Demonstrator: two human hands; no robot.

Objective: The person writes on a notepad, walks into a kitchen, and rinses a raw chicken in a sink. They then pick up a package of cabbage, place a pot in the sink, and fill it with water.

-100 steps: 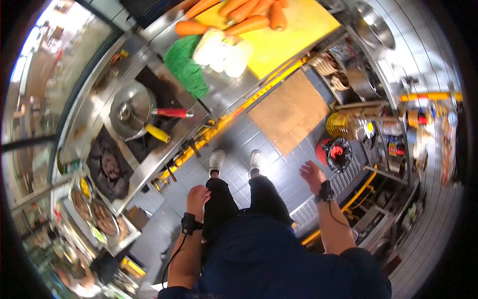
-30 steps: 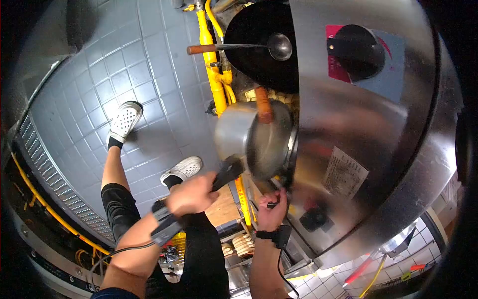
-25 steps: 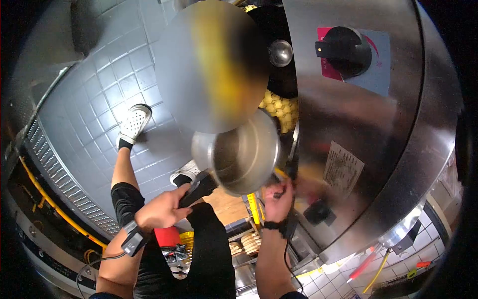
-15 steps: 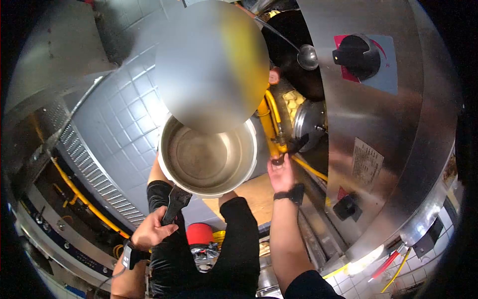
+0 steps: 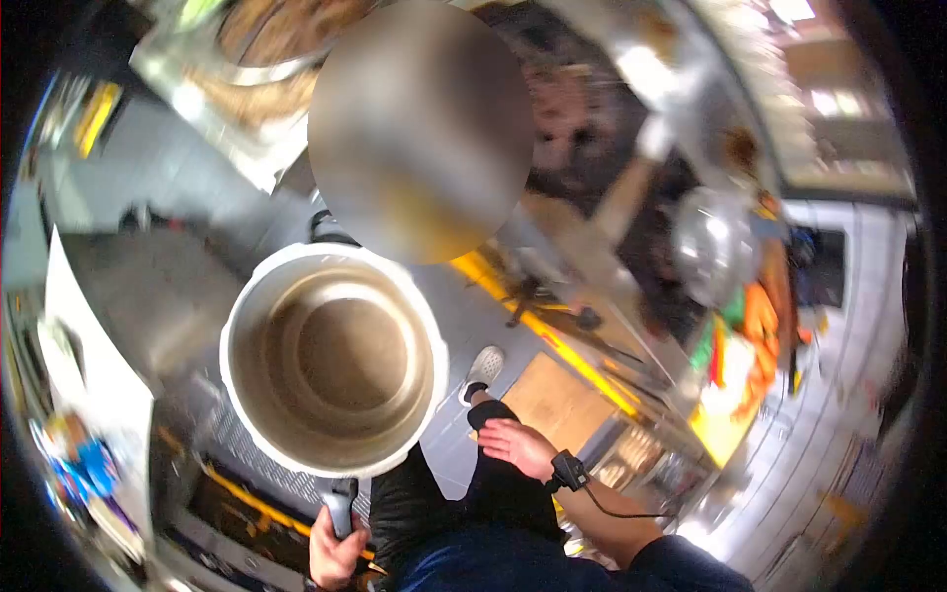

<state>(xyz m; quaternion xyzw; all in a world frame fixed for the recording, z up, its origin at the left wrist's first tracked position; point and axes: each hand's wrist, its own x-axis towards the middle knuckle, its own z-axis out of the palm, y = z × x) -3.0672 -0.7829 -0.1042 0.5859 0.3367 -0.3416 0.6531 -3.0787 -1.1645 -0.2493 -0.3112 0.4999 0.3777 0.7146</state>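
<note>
A deep metal pressure cooker pot (image 5: 264,390), lidless, hangs in front of me on the left; bare metal shows at its bottom. My left hand (image 5: 333,553) is wrapped round its dark handle (image 5: 340,508) on the side nearest my body. To the right, my right hand (image 5: 518,449) is held over my dark trouser leg, fingers stretched out and nothing in them. A black wrist strap (image 5: 569,472) with a cable sits on that arm. A blurred round patch hides the upper middle of the view.
A yellow pipe (image 5: 582,360) runs along the cooking range at the right. Beyond it are a shiny round metal vessel (image 5: 712,247) and blurred orange items (image 5: 760,331). A tan board (image 5: 557,400) lies by my shoe (image 5: 485,365). A white counter edge (image 5: 104,365) stands left.
My view has swung round, away from the stove panel. The pot, still held by its handle, now sits further left. My right hand has left the yellow pipe and come nearer my leg.
</note>
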